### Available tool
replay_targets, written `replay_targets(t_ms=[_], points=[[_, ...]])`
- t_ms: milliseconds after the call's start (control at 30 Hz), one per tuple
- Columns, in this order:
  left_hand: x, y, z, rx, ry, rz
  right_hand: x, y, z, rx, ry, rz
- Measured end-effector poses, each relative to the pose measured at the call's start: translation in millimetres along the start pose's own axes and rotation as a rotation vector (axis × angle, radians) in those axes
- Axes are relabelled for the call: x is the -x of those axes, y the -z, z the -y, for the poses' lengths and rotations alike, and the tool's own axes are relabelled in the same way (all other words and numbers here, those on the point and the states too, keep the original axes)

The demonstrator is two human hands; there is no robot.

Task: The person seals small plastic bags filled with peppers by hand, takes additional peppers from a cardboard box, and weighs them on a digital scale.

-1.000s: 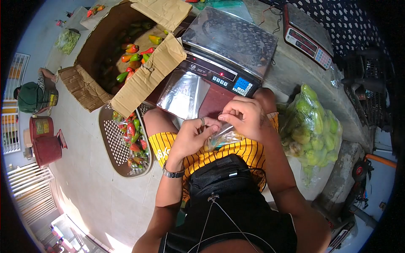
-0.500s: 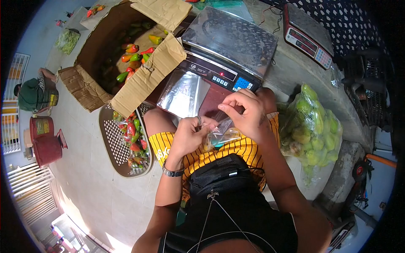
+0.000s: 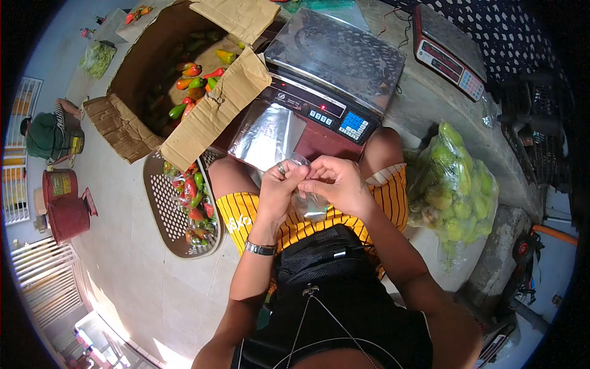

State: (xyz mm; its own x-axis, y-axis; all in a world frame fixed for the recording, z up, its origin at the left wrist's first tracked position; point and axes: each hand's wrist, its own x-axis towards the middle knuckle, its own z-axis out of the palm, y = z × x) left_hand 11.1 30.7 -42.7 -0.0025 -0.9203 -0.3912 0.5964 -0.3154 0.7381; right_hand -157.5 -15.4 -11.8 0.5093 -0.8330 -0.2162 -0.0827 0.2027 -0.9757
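Note:
Above my lap, my left hand (image 3: 279, 187) and my right hand (image 3: 341, 184) meet, fingers pinched on the top of a clear plastic bag (image 3: 311, 206). The bag hangs below the fingers; its contents cannot be made out. Just beyond lies a stack of flat clear bags (image 3: 265, 136) on the dark red base of a digital scale (image 3: 335, 58). A cardboard box (image 3: 215, 109) at the upper left holds red, green and yellow peppers (image 3: 192, 70). Bagged peppers (image 3: 195, 197) sit in a perforated basket (image 3: 161, 203) left of my knee.
A big bag of green produce (image 3: 455, 190) stands to my right. A second scale (image 3: 448, 64) is on the ledge at the upper right. Far left, a person in green (image 3: 44, 136) bends near red containers (image 3: 63, 209).
My right hand has come down and in to meet my left hand at the bag. The bag's top is now gathered between the fingers of both hands.

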Motion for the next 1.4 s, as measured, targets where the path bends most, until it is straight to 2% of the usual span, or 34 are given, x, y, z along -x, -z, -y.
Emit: replay_targets(t_ms=[133, 233, 333, 467, 567, 667, 700, 767, 900, 1000, 1100, 1200, 1233, 1300, 1400], points=[[0, 14, 9, 0.071, -0.034, 0.042, -3, 8, -9, -0.018, 0.063, 0.051], [-1, 25, 2, 0.04, -0.118, 0.046, -4, 18, -16, 0.066, 0.152, -0.039], [-1, 35, -14, -0.117, -0.191, 0.023, 1, 28, -11, -0.04, 0.117, -0.135], [6, 31, -28, -0.338, -0.19, -0.029, 3, 38, -1, -0.039, 0.1, -0.067], [11, 14, -21, -0.424, -0.239, 0.019, -1, 22, 1, -0.21, -0.11, -0.101], [12, 3, -7, -0.523, -0.294, -0.024, -9, 21, -16, -0.256, -0.179, 0.076], [10, 1, -7, -0.388, -0.262, -0.041, -9, 21, -2, -0.25, -0.244, 0.064], [9, -1, -8, -0.118, -0.192, -0.076, -13, 22, -20, -0.089, -0.138, 0.024], [10, -5, -2, 0.075, -0.108, -0.127, -7, 16, 1, 0.456, 0.007, -0.151], [8, -12, -5, 0.309, -0.144, -0.053, -10, 14, -2, 0.306, 0.053, -0.232], [13, -22, -15, 0.338, -0.124, -0.084, -13, 21, -4, 0.506, -0.019, -0.332], [9, -15, -5, -0.058, -0.205, -0.093, -11, 22, -7, 0.676, 0.076, -0.343], [9, -17, -6, -0.186, -0.212, -0.043, -11, 21, -12, 0.419, 0.108, -0.313], [8, -16, -6, -0.247, -0.188, -0.016, -14, 11, -22, -0.096, 0.169, -0.244], [3, -20, 0, -0.297, -0.232, -0.1, -14, 4, -29, -0.33, -0.059, -0.129]])
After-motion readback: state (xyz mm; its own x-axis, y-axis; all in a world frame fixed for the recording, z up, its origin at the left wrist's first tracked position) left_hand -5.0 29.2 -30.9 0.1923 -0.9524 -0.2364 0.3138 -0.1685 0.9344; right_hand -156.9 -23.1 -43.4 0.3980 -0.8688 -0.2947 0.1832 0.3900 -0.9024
